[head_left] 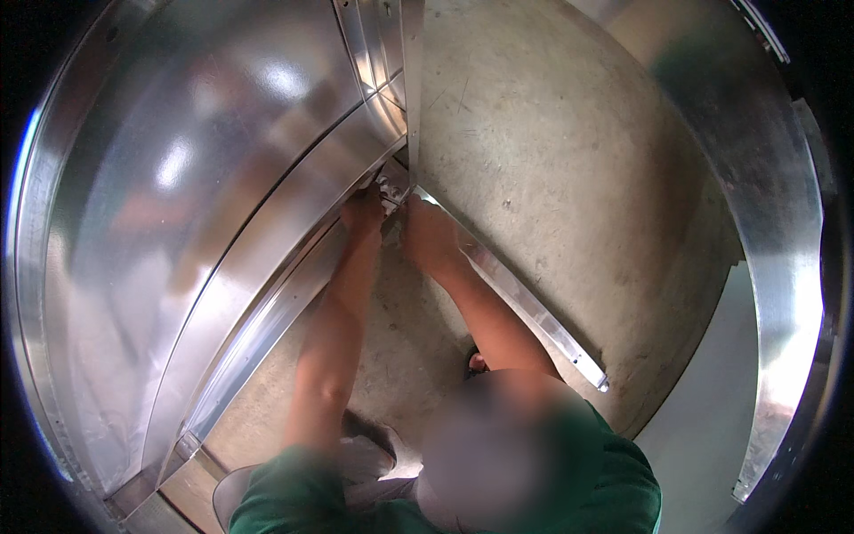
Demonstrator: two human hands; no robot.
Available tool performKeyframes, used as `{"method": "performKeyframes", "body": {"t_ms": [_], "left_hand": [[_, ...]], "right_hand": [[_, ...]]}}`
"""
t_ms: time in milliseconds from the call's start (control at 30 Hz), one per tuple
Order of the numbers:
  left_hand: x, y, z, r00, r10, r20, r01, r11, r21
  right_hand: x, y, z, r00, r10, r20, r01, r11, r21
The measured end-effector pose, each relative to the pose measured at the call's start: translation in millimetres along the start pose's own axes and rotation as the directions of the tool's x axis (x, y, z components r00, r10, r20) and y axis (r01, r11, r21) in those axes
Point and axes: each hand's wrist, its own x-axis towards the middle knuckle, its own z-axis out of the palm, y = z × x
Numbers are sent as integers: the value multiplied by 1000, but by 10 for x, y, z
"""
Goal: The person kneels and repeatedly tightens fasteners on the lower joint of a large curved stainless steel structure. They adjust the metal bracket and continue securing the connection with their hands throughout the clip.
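Both my hands meet low in a corner of a stainless steel frame, where an upright post (413, 84) comes down to two low rails. My left hand (363, 212) reaches in beside the steel panel, its fingers curled and partly hidden at the joint. Just right of the post's foot, my right hand (429, 233) is closed near the end of the right-hand metal rail (529, 307). Small pale parts (390, 190) show between the hands, too small to name. What either hand holds is hidden. Along the panel's foot runs the left-hand rail (253, 351).
A large shiny steel panel (205, 151) stands at my left. Grey concrete floor (569, 169) lies beyond the right-hand rail, whose near end has a small foot (604, 385). A curved-looking steel piece (774, 294) and a pale sheet (703, 427) are at the right.
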Motion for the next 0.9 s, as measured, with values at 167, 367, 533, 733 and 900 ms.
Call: {"method": "performKeyframes", "body": {"t_ms": [167,367,533,733,900], "left_hand": [[51,58,-120,949,-218,227,257,953,-161],[-243,486,-226,948,-188,259,274,895,-353],[-405,650,-472,847,470,250,-526,668,527],[-593,656,-426,918,392,58,-377,820,431],[-580,619,-384,899,437,22,-390,777,494]], "right_hand": [[16,-124,-96,993,-48,112,60,992,-111],[-140,-149,22,989,-64,137,71,997,-42],[-202,-91,352,984,72,162,-88,992,92],[-234,-17,699,981,116,153,-141,976,165],[-186,61,839,987,76,144,-103,975,195]]}}
